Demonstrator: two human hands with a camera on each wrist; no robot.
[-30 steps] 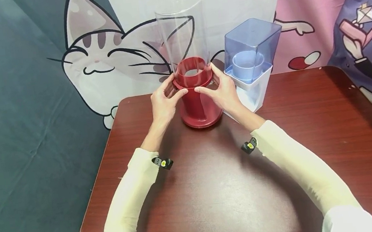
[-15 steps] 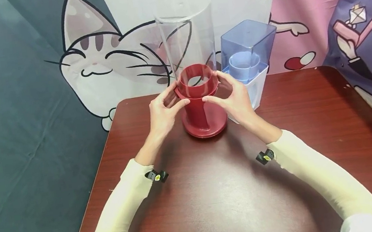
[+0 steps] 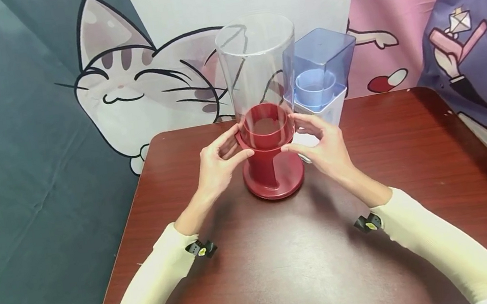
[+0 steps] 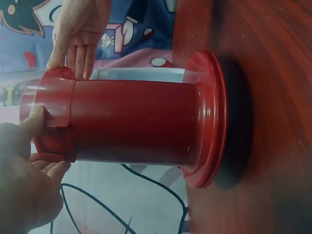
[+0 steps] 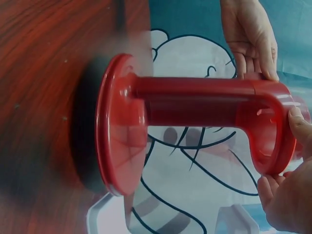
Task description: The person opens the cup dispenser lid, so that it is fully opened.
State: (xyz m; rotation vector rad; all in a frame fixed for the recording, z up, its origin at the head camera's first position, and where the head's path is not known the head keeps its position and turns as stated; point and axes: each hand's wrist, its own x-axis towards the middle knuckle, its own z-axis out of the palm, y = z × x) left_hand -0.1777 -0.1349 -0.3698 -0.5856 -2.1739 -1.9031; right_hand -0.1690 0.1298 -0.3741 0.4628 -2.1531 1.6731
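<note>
Red stand (image 3: 264, 170) gripped by 2 hands: left (image 3: 217, 169), right (image 3: 329, 148).

your left hand (image 4: 29, 183) and right hand (image 4: 83, 36) grip the red stand (image 4: 134, 122) on opposite sides of its collar, with the wooden tabletop (image 4: 278, 146) beyond its round base and the printed cloth (image 4: 151, 209) behind it.

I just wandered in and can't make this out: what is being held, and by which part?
The left grip and right grip hold the red stand by opposite sides of its upper collar.
</note>
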